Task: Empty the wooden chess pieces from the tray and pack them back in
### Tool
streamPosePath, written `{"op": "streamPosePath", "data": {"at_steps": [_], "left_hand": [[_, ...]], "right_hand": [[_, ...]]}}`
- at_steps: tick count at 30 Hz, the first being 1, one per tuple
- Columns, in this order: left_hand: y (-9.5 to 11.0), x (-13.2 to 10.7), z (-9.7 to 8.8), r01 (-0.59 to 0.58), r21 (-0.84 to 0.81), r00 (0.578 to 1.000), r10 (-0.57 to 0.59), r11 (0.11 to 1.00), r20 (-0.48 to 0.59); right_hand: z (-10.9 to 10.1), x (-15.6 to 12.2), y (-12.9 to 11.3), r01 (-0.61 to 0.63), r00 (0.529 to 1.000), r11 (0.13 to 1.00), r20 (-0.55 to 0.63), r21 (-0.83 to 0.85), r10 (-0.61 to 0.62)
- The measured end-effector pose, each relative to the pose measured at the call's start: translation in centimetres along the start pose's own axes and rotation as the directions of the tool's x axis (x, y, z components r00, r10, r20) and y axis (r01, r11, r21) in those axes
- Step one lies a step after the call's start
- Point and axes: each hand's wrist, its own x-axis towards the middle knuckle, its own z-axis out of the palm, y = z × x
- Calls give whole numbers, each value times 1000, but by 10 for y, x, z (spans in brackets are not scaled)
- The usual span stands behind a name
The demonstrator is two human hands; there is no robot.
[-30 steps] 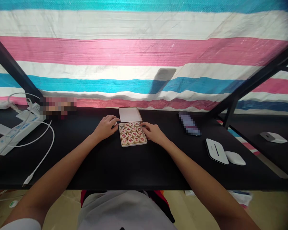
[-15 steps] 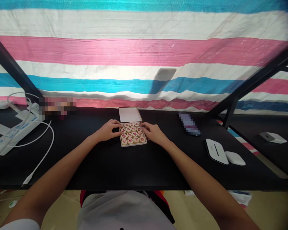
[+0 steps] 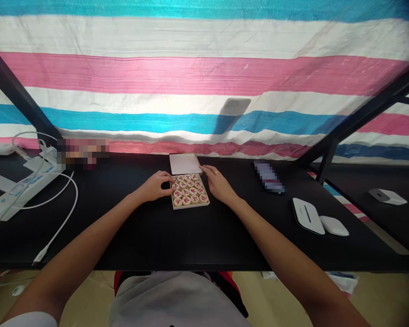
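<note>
As L hand [image 3: 155, 185], fingers parted, nil visibly gripped, prob. steadies box [image 3: 191, 207] at 9 o'clock; R hand [image 3: 221, 184] meets lid [image 3: 184, 163], 1 o'clock, grip unclear.

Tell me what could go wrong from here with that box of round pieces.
The left hand has its fingertips at the left edge of the box, so a push there might slide it. The round pieces sit close together, so pressing one could tip up a neighbour. The right hand's fingertips are by the corner of the lid, so a careless nudge might shift it.
</note>
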Motion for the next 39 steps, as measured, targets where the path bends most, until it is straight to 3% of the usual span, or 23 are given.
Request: {"op": "streamPosePath", "data": {"at_steps": [3, 9, 16, 21, 26, 31, 33, 39], "left_hand": [[-1, 0, 1, -13, 21, 1000, 14, 1000, -5], [0, 0, 0, -31, 88, 999, 33, 996, -24], [1, 0, 0, -21, 129, 1000, 23, 991, -13], [5, -1, -3, -40, 157, 999, 42, 987, -11], [11, -6, -5, -6, 218, 1000, 3, 976, 16], [15, -8, -2, 52, 227, 996, -68, 972, 62], [16, -8, 0, 70, 188, 995, -82, 980, 56], [11, -5, 4, 55, 91, 998, -58, 994, 24]], "right_hand": [[6, 3, 9, 72, 994, 988, 95, -135, -60], [-6, 3, 14, -172, 970, 929, 106, -327, 217], [-32, -6, 27, -439, 857, 713, -17, -547, 515], [-38, -14, 29, -447, 865, 635, -125, -630, 486], [-37, -14, 25, -393, 901, 685, -108, -613, 421], [-27, -6, 18, -60, 970, 911, 191, -407, 149], [-23, -5, 15, -52, 971, 925, 199, -378, 136], [-24, -6, 22, -178, 953, 878, 146, -444, 267]]}}
